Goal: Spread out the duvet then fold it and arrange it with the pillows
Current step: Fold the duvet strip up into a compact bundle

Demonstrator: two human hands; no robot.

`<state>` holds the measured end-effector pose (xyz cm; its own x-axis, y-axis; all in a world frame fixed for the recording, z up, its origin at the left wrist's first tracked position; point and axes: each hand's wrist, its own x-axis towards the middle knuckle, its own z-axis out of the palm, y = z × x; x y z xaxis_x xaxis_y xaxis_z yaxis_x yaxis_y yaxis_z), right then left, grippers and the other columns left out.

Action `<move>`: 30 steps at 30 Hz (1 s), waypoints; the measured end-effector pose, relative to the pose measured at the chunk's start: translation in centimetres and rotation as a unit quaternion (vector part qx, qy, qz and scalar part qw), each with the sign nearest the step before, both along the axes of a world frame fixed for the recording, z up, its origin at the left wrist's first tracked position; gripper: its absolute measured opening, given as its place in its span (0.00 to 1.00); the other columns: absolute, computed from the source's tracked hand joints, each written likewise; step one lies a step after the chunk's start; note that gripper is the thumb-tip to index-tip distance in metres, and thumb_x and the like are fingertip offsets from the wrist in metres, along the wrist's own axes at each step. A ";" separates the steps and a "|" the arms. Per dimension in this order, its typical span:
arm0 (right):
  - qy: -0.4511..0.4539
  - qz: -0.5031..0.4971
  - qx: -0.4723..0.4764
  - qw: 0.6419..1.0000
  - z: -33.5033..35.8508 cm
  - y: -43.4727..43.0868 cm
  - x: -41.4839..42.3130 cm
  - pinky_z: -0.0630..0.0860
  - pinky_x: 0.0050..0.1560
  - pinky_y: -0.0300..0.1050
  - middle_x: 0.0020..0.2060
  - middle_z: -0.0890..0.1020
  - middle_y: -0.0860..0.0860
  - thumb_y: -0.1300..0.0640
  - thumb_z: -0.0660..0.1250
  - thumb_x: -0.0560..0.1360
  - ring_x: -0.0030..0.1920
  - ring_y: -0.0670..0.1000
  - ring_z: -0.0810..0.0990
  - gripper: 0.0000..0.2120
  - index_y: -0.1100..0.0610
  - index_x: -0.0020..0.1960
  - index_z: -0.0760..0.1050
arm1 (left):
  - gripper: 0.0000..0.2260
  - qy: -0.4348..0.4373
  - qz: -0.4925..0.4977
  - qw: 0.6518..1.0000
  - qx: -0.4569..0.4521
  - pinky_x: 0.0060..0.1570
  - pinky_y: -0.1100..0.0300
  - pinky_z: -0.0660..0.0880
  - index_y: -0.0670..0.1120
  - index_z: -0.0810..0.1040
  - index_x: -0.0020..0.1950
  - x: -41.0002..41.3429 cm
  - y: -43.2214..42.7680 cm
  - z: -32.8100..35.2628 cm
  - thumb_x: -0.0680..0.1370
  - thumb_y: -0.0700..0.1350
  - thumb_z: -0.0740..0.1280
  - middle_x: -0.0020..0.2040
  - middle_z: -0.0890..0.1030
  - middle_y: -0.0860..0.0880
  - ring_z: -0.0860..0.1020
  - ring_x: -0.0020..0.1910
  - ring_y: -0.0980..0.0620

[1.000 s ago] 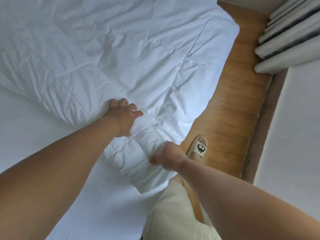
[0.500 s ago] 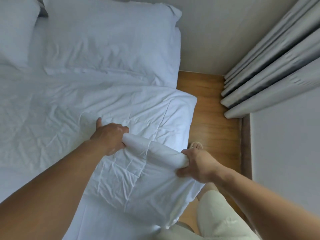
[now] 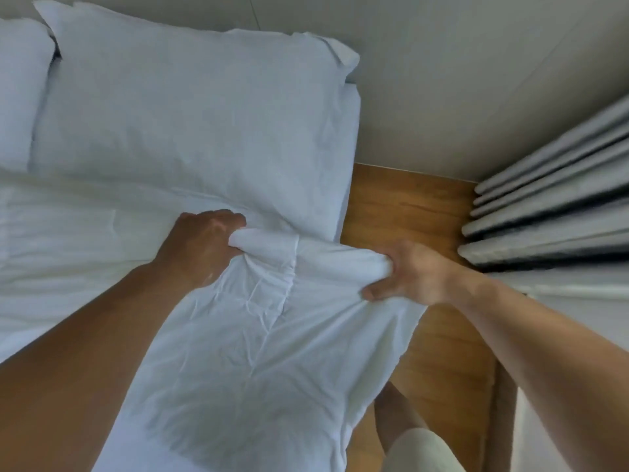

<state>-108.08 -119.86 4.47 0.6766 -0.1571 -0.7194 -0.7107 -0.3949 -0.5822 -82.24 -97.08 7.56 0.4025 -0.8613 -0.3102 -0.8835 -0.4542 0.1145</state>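
A white duvet [image 3: 258, 352] lies over the bed, and its near edge is bunched into a roll between my hands. My left hand [image 3: 200, 247] grips the left end of that roll. My right hand [image 3: 412, 274] grips the right end, out past the side of the bed. The roll sits just in front of a large white pillow [image 3: 190, 114] at the head of the bed. A second white pillow [image 3: 17, 90] shows partly at the far left.
Wooden floor [image 3: 425, 335] runs along the right side of the bed. Grey curtains [image 3: 551, 206] hang at the right, and a pale wall [image 3: 442, 80] stands behind the pillows. My leg in light shorts [image 3: 418, 451] is beside the bed at the bottom.
Both hands took hold of the duvet's edge and carried it up toward the pillows. The view swung from the foot area to the head of the bed.
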 end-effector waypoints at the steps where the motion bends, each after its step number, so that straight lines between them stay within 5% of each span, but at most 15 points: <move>1: 0.003 0.010 0.006 1.000 -2.5 -1.6 1.3 0.80 0.50 0.52 0.42 0.83 0.44 0.38 0.79 0.62 0.44 0.48 0.81 0.19 0.47 0.45 0.79 | 0.11 -0.013 0.006 1.000 0.006 0.43 0.50 0.76 0.46 0.79 0.48 0.4 -1.1 -1.8 0.70 0.45 0.78 0.42 0.81 0.47 0.81 0.42 0.41; 6: 0.062 0.047 0.006 0.997 -13.7 -2.3 3.3 0.77 0.53 0.45 0.50 0.82 0.43 0.37 0.79 0.62 0.52 0.48 0.79 0.27 0.45 0.57 0.79 | 0.19 -0.069 0.057 0.994 0.064 0.60 0.45 0.68 0.50 0.79 0.60 -0.7 -1.0 -12.0 0.72 0.51 0.76 0.55 0.79 0.47 0.78 0.55 0.42; 11: 0.083 0.027 -0.006 0.996 -17.3 -0.9 3.2 0.79 0.54 0.47 0.51 0.80 0.42 0.33 0.76 0.62 0.52 0.47 0.79 0.30 0.45 0.59 0.74 | 0.34 -0.071 0.232 0.970 0.022 0.71 0.40 0.63 0.51 0.63 0.77 -3.0 2.6 -15.6 0.74 0.64 0.61 0.78 0.63 0.41 0.63 0.75 0.38; 13: 0.069 0.071 -0.057 0.994 -15.5 0.0 4.3 0.76 0.56 0.46 0.53 0.78 0.44 0.38 0.76 0.67 0.56 0.48 0.77 0.27 0.45 0.60 0.71 | 0.34 -0.044 0.278 0.959 0.035 0.70 0.40 0.65 0.51 0.61 0.79 -3.9 5.6 -14.9 0.76 0.65 0.58 0.79 0.61 0.42 0.63 0.76 0.39; 18: -0.070 0.163 -0.135 0.975 -9.3 5.7 12.4 0.65 0.70 0.43 0.74 0.65 0.47 0.46 0.71 0.74 0.73 0.50 0.67 0.38 0.48 0.79 0.58 | 0.33 0.014 0.363 0.926 0.105 0.73 0.40 0.61 0.57 0.58 0.80 -3.3 13.4 -12.2 0.76 0.69 0.49 0.81 0.56 0.47 0.58 0.79 0.44; 22: -0.148 0.224 -0.122 0.956 -8.8 11.6 22.1 0.64 0.74 0.47 0.76 0.63 0.49 0.42 0.69 0.75 0.75 0.52 0.65 0.39 0.50 0.80 0.56 | 0.32 0.021 0.419 0.901 0.108 0.76 0.42 0.51 0.60 0.50 0.81 1.3 19.4 -11.6 0.78 0.67 0.50 0.82 0.46 0.51 0.48 0.81 0.47; 30: -0.114 0.260 -0.153 0.947 -10.3 20.6 39.4 0.62 0.73 0.50 0.77 0.63 0.56 0.36 0.64 0.77 0.76 0.56 0.63 0.41 0.54 0.81 0.54 | 0.31 -0.023 0.499 0.859 0.110 0.76 0.41 0.52 0.61 0.47 0.80 12.7 29.0 -11.6 0.79 0.68 0.49 0.82 0.41 0.50 0.47 0.80 0.45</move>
